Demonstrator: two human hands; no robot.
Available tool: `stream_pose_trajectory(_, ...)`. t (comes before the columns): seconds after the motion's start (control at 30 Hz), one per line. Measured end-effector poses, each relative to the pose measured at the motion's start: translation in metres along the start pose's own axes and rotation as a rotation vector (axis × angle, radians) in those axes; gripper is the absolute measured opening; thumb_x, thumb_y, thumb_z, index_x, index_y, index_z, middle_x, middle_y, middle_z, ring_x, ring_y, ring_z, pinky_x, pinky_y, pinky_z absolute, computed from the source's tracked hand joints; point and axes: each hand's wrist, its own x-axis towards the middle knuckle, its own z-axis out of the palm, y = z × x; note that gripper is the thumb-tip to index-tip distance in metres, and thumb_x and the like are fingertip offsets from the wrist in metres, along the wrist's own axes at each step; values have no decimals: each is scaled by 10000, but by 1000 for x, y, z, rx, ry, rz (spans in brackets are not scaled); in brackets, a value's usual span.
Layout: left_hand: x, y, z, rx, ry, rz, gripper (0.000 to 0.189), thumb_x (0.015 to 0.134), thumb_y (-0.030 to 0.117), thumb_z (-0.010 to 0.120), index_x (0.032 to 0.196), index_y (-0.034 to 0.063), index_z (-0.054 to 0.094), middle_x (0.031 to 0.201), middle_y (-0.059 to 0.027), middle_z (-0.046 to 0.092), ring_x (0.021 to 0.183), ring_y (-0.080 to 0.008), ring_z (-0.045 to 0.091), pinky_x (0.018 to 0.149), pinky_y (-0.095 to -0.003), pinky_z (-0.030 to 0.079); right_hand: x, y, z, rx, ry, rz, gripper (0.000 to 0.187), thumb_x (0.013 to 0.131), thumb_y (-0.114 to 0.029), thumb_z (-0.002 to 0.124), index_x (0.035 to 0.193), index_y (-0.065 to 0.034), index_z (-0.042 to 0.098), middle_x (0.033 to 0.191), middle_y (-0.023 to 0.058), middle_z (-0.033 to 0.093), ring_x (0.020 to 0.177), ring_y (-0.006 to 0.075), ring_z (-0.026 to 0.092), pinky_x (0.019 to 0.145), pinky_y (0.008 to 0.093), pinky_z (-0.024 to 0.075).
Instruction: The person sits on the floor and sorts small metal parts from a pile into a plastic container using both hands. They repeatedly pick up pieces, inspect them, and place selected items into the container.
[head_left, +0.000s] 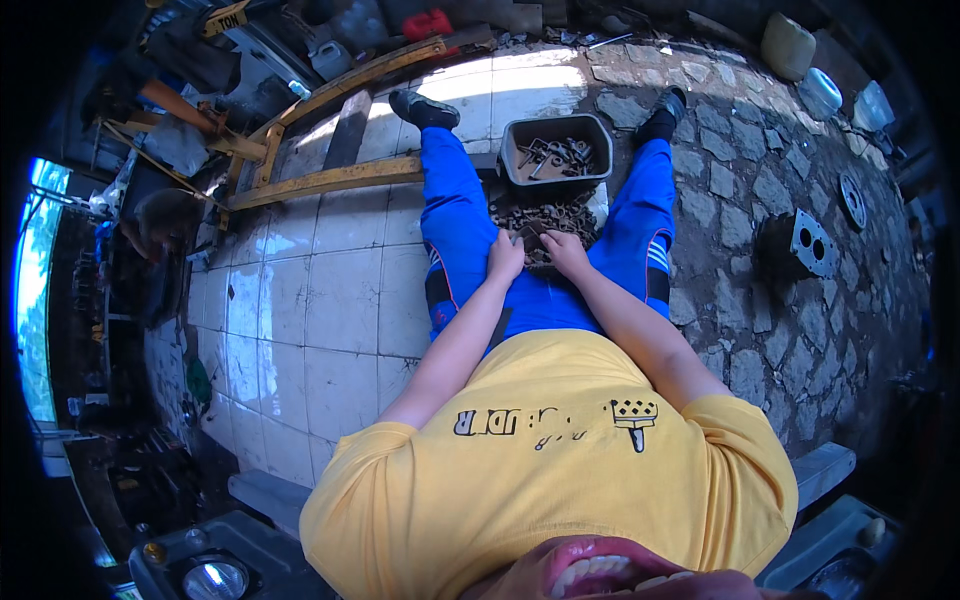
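Note:
Between my spread legs, my left hand (506, 256) and my right hand (566, 253) hold a small dark, flat piece (531, 237) from its two sides; its kind is not plain. Below and beyond my hands lies a heap of rusty metal hardware (566, 217) on the floor. Past the heap stands a dark rectangular tub (557, 182) with bolts, nuts and other small metal parts (556, 157) inside, lying mostly towards its far side. My fingers partly hide the near part of the heap.
A yellow metal frame (330, 177) lies on the white tiles beyond my left leg. To the right, an engine cylinder block (813, 244) and a round metal disc (852, 201) rest on stone paving. Plastic containers (787, 49) stand farther off. Vehicle headlights (215, 580) flank me.

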Motion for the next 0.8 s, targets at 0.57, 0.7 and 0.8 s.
stream_pose_trajectory(0.57,13,-12,-6,-82,-18,-49,251,957,187,598,1110,-11,577,1018,-256,697,895,-426,695,769,-484,542,-4,-18,7,40,-24,-1,254,976,-211,581,1014,14,691,918,246,690,872,425,677,771,461,525)
stream_pose_trajectory(0.7,1,-13,-9,-68,-42,-78,264,954,203,614,1108,-8,578,1014,-251,699,887,-430,694,762,-483,543,-6,-26,2,32,5,-90,249,967,-215,587,1036,-4,701,926,252,688,877,436,670,772,475,524)
stream_pose_trajectory(0.8,-5,11,-2,-117,-104,-105,243,983,167,592,1125,-29,569,953,-195,694,708,-263,731,652,-400,557,-7,-5,-4,-1,9,-48,249,979,-201,587,1107,-26,709,914,235,702,864,397,694,772,435,529)
